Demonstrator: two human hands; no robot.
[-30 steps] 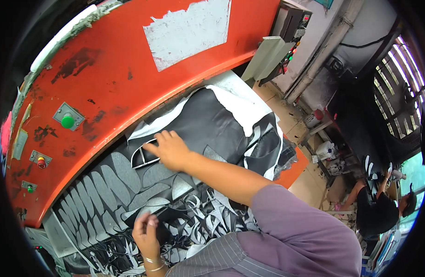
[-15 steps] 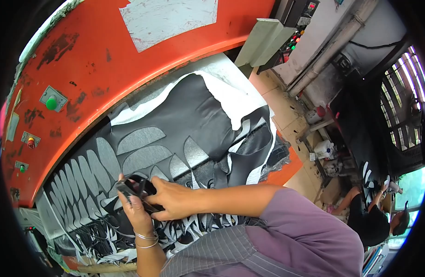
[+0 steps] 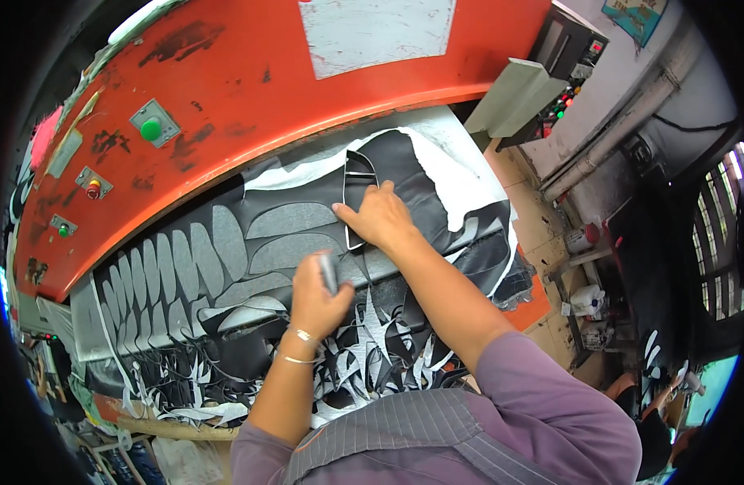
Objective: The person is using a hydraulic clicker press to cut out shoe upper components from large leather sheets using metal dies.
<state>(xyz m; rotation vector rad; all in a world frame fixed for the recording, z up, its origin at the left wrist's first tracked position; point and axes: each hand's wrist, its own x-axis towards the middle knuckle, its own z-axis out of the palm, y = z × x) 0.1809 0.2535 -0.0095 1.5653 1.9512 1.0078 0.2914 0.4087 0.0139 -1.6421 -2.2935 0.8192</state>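
Observation:
A black sheet of leather-like material (image 3: 406, 174) with a pale underside lies across the press bed. On its middle, my right hand (image 3: 384, 217) grips a curved metal cutting die (image 3: 347, 184), which rests flat on the sheet. Closer to me, my left hand (image 3: 314, 303) is closed around a small stack of grey cut pieces (image 3: 330, 273), partly hidden by the fingers. To the left, rows of cut grey leaf-shaped pieces (image 3: 176, 263) lie within the sheet. Narrow black and white offcuts (image 3: 364, 339) tangle along the near edge, below my left hand.
The orange press beam (image 3: 251, 89) spans the far side, with a green button (image 3: 150, 129) and a red knob (image 3: 94, 191). A control box (image 3: 570, 40) stands at the back right. Another person's hand (image 3: 679, 376) shows at a dark table on the far right.
My hands were together around the die; now they are apart. The right hand has carried the die right and away onto the sheet, while the left has kept the grey pieces.

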